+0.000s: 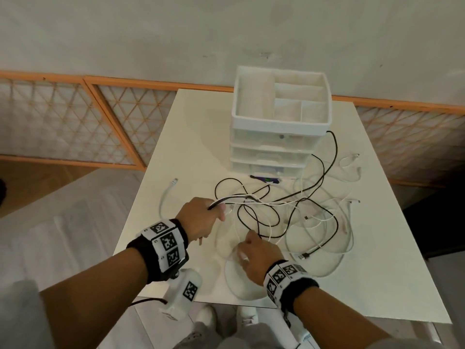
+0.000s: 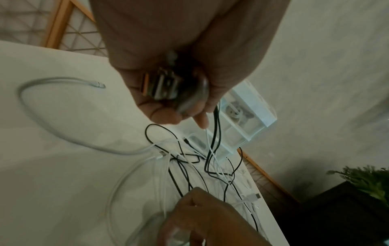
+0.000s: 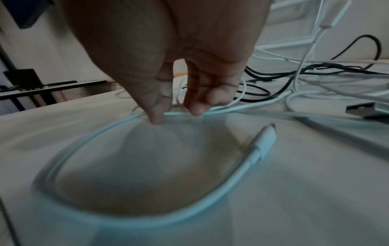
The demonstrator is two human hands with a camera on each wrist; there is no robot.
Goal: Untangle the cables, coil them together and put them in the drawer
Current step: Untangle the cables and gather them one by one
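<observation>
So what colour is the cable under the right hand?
White. The right wrist view shows the cable best, beneath the right hand.

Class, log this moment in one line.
phase: untangling | left hand: grips cable bundle | right hand: touches white cable | drawer unit: shut
</observation>
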